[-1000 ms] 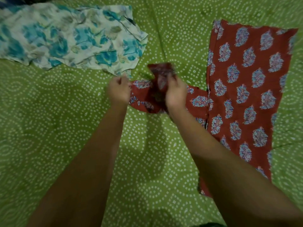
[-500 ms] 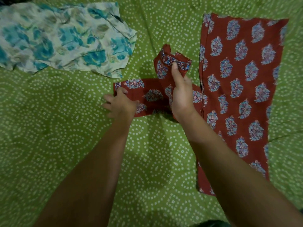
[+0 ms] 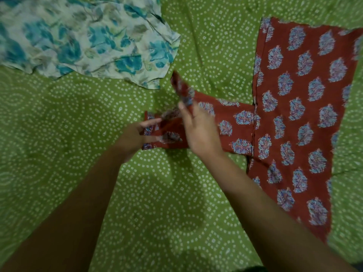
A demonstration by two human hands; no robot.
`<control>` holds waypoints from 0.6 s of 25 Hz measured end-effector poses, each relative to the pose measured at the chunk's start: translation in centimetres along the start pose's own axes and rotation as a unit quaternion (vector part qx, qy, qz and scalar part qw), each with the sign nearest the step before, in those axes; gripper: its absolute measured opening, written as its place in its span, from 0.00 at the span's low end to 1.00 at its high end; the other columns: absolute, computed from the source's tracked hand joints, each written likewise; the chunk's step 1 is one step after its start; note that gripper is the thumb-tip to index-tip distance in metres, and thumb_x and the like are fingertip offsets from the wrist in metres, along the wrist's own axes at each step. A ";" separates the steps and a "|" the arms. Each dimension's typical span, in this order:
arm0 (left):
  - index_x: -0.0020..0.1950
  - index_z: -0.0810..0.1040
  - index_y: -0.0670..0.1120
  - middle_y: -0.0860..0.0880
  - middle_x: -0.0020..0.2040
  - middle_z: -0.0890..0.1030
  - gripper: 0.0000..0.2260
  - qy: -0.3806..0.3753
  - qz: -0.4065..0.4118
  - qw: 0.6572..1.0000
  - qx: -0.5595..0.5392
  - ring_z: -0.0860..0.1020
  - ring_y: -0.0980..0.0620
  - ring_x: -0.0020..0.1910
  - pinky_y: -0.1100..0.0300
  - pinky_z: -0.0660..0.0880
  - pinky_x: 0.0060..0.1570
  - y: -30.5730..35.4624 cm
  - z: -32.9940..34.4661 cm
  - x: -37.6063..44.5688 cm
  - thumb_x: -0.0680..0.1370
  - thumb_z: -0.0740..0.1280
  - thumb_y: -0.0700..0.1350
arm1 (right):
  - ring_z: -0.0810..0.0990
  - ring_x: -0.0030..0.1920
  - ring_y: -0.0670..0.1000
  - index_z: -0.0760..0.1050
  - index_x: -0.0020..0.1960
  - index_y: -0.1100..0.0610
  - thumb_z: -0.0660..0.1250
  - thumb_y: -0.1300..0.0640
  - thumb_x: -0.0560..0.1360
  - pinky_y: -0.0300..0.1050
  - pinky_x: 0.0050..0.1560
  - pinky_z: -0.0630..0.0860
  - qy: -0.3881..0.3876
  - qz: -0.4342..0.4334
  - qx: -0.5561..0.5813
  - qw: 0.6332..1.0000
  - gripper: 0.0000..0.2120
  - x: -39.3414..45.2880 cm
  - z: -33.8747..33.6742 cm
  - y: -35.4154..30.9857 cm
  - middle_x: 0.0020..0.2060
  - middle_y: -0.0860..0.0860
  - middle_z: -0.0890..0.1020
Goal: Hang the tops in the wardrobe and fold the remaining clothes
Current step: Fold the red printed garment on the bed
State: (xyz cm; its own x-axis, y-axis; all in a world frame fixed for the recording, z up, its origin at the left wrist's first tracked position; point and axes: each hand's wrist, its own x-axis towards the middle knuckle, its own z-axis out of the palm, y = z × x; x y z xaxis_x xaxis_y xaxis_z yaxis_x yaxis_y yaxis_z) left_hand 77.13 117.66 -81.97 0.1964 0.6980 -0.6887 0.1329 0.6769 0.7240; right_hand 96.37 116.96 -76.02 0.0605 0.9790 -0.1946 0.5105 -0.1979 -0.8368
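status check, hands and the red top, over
Left hand holds sleeve cuff of red top. Right hand pinches raised sleeve fabric. Floral garment lies apart on green bedsheet, not in way.

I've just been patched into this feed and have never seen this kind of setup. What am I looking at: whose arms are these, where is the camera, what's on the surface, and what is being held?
There is no machine here: these are a person's two bare arms, filmed by one wide-angle camera worn on their head, looking down. The surface is a green bedspread with white dotted circles. On it lie a white and teal floral garment at upper left and a rust-red printed top at right, its sleeve stretched toward the middle. The right hand pinches the sleeve's cuff end and lifts it. The left hand holds the sleeve's edge. The picture is blurred around the fingers.
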 end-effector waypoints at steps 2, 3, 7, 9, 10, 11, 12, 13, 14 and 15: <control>0.63 0.77 0.43 0.47 0.53 0.83 0.19 0.052 -0.007 0.998 -0.023 0.80 0.49 0.52 0.60 0.80 0.45 -1.0 0.4 -0.3 0.74 0.65 0.30 | 0.64 0.72 0.59 0.55 0.77 0.54 0.50 0.49 0.83 0.55 0.72 0.61 -0.118 -0.039 -0.174 0.977 0.24 -0.8 3.3 0.5 0.71 0.58 0.67; 0.60 0.78 0.43 0.50 0.47 0.84 0.14 0.086 -0.017 0.995 -0.052 0.81 0.51 0.47 0.63 0.79 0.39 -1.0 0.8 -0.3 0.77 0.63 0.34 | 0.53 0.76 0.61 0.47 0.78 0.52 0.48 0.50 0.83 0.57 0.75 0.52 -0.190 -0.044 -0.250 0.948 0.25 -1.2 5.2 1.1 0.76 0.57 0.57; 0.50 0.78 0.43 0.47 0.46 0.84 0.14 0.205 0.002 0.979 -0.003 0.82 0.52 0.44 0.61 0.77 0.42 -0.5 2.9 1.5 0.77 0.64 0.54 | 0.33 0.74 0.64 0.36 0.77 0.57 0.45 0.52 0.82 0.62 0.74 0.40 -0.275 -0.080 -0.413 0.864 0.28 -2.8 9.6 3.9 0.76 0.58 0.38; 0.49 0.76 0.43 0.43 0.49 0.80 0.15 0.293 0.021 0.933 0.207 0.79 0.46 0.46 0.58 0.73 0.43 -1.4 3.6 2.7 0.76 0.66 0.55 | 0.35 0.75 0.62 0.38 0.77 0.60 0.43 0.54 0.82 0.60 0.75 0.39 -0.265 -0.114 -0.412 0.864 0.27 -3.1 9.2 4.2 0.77 0.59 0.41; 0.50 0.75 0.43 0.41 0.50 0.79 0.14 0.324 0.018 0.906 0.273 0.79 0.43 0.47 0.56 0.72 0.44 -1.6 4.0 3.0 0.78 0.64 0.54 | 0.37 0.76 0.60 0.39 0.77 0.61 0.42 0.55 0.81 0.59 0.75 0.39 -0.251 -0.136 -0.412 0.865 0.27 -3.1 8.5 4.6 0.77 0.58 0.43; 0.52 0.75 0.42 0.40 0.52 0.78 0.14 0.349 0.012 0.888 0.300 0.78 0.41 0.50 0.53 0.71 0.46 -1.5 4.3 3.3 0.80 0.60 0.53 | 0.39 0.77 0.58 0.41 0.78 0.61 0.38 0.57 0.80 0.57 0.75 0.38 -0.228 -0.149 -0.423 0.864 0.27 -3.0 7.4 5.1 0.77 0.57 0.45; 0.56 0.74 0.42 0.40 0.55 0.78 0.14 0.371 0.006 0.875 0.312 0.77 0.39 0.52 0.50 0.71 0.49 -1.1 4.6 3.3 0.82 0.56 0.51 | 0.40 0.77 0.57 0.42 0.78 0.60 0.34 0.59 0.77 0.57 0.75 0.37 -0.205 -0.152 -0.437 0.862 0.29 -3.1 5.9 5.9 0.78 0.56 0.46; 0.59 0.73 0.42 0.40 0.57 0.77 0.15 0.390 0.001 0.861 0.325 0.76 0.38 0.54 0.48 0.71 0.51 -1.0 4.8 3.4 0.83 0.54 0.50 | 0.40 0.77 0.57 0.42 0.78 0.60 0.32 0.61 0.74 0.56 0.74 0.37 -0.187 -0.143 -0.454 0.860 0.31 -3.4 4.4 6.9 0.78 0.56 0.45; 0.62 0.72 0.42 0.40 0.59 0.76 0.15 0.405 -0.002 0.847 0.345 0.76 0.38 0.56 0.47 0.70 0.51 -0.8 5.0 3.2 0.83 0.52 0.49 | 0.40 0.77 0.57 0.41 0.78 0.59 0.32 0.63 0.73 0.56 0.74 0.38 -0.172 -0.119 -0.466 0.860 0.32 -3.7 2.9 8.2 0.78 0.56 0.44; 0.63 0.70 0.41 0.39 0.60 0.75 0.15 0.409 -0.004 0.833 0.371 0.75 0.37 0.57 0.47 0.70 0.50 -0.7 5.0 3.1 0.84 0.52 0.48 | 0.39 0.77 0.58 0.40 0.78 0.58 0.36 0.66 0.74 0.56 0.74 0.39 -0.160 -0.089 -0.467 0.865 0.32 -4.2 1.5 9.6 0.77 0.56 0.43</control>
State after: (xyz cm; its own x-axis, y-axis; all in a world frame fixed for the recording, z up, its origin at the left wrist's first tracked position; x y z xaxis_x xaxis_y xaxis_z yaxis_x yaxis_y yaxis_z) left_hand 82.51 118.16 -84.45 -0.4954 0.8257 -0.2698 0.7556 0.5628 0.3350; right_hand 99.68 110.92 -83.99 -0.2544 0.8971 -0.3613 0.9668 0.2268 -0.1178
